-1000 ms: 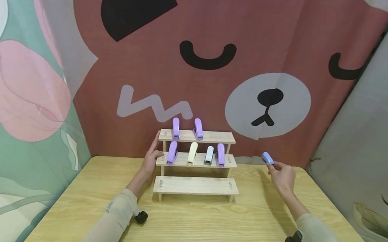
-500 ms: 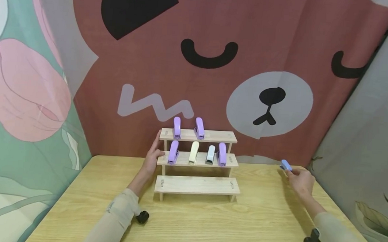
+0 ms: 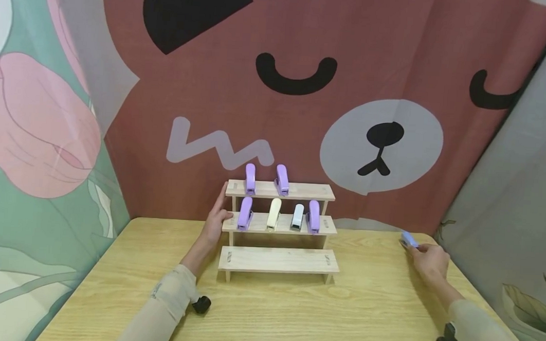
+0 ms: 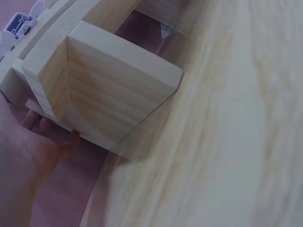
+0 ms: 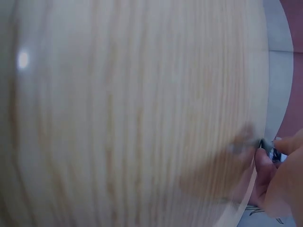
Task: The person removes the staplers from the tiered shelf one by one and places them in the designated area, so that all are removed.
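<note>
Pinching blue stapler (image 3: pixel 409 239) in right hand (image 3: pixel 430 261), left hand (image 3: pixel 214 224) gripping rack (image 3: pixel 277 260)

A small light-blue stapler (image 3: pixel 409 239) is pinched at the tips of the right fingers (image 3: pixel 421 248), slanted, its free end left exposed beyond them. A pale wooden stand (image 3: pixel 278 260) with three stepped shelves is gripped at its side by the left fingers (image 3: pixel 219 202), set upright just to their right.

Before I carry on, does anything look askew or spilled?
Nothing toppled or spilled. On the middle shelf, spacing looks uneven: the pale blue stapler sits closer to the right-hand purple stapler than to the cream stapler.
</note>
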The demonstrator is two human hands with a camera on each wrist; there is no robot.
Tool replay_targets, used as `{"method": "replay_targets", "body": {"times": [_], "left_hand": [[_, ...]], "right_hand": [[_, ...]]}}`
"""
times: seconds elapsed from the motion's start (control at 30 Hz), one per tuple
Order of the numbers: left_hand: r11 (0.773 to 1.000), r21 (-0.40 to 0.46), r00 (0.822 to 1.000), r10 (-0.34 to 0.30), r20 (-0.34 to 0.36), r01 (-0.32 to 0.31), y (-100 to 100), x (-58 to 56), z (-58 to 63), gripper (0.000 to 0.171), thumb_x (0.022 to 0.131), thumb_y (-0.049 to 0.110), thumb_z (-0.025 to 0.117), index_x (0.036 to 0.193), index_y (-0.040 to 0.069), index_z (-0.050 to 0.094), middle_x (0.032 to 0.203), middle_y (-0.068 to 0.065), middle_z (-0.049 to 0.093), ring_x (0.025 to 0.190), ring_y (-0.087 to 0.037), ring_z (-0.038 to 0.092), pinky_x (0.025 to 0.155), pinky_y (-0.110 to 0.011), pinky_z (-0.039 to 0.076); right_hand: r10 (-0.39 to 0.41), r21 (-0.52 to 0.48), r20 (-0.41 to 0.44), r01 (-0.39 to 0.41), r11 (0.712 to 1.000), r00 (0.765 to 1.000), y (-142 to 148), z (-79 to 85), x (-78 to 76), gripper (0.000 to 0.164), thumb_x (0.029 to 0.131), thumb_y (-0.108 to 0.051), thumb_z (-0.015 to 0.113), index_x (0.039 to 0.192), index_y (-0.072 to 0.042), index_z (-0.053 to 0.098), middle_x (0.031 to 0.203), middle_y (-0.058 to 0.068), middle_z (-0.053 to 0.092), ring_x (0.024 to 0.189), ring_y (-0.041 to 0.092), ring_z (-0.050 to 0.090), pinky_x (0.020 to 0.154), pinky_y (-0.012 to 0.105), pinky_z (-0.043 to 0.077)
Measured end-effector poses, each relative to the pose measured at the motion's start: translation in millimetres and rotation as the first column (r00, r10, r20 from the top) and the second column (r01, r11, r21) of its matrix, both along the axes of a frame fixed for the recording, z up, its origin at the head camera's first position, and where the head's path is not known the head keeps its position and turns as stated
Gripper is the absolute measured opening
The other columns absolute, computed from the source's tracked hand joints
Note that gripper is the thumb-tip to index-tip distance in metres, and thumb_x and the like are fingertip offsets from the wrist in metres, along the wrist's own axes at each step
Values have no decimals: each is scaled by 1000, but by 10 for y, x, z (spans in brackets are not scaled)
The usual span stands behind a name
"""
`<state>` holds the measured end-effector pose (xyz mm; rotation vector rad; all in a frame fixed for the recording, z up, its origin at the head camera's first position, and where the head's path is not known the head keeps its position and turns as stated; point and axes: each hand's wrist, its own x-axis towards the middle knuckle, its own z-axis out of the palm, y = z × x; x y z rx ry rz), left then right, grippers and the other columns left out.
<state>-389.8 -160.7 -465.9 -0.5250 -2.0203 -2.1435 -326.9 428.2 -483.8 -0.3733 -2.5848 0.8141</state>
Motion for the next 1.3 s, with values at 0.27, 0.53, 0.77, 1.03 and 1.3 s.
{"method": "replay_targets", "body": {"times": [0.27,0.53,0.77,1.03,1.3], "left_hand": [[1000,18,999,13,-30,-12,18,-7,-23,86,93,1,44,162,47,18,166,4,21,149,-23,17,113,-55,19],[1000,16,999,-11,-37,12,32,122,117,85,93,-3,42,164,36,16,167,5,17,150,-27,14,113,-55,18],[1000,5,1000,-24,-17,24,34,248,264,83,95,-4,42,165,29,13,168,-2,13,151,-27,12,113,-56,16],[1000,-6,999,-13,-40,13,33,155,265,83,95,-5,41,165,29,13,168,6,11,151,-23,10,115,-56,13],[1000,13,999,-4,-38,4,23,-13,22,85,95,-3,40,164,37,13,168,6,12,151,-22,10,114,-55,14]], "right_hand": [[21,34,98,-24,999,995,53,12,46,44,94,-31,67,108,10,73,109,29,68,87,41,64,65,47,48],[18,26,128,-21,999,992,47,40,83,43,92,-32,70,104,10,73,102,26,70,76,31,60,56,39,44],[58,9,161,-60,998,985,74,72,62,51,92,-31,69,112,16,67,103,29,69,80,34,62,59,41,47],[42,23,184,-47,999,982,78,335,57,54,96,-31,60,122,16,59,115,37,62,104,59,55,77,61,47],[66,34,110,-70,997,992,-122,557,133,57,100,-34,57,130,15,55,119,36,62,103,55,57,76,58,47]]}}
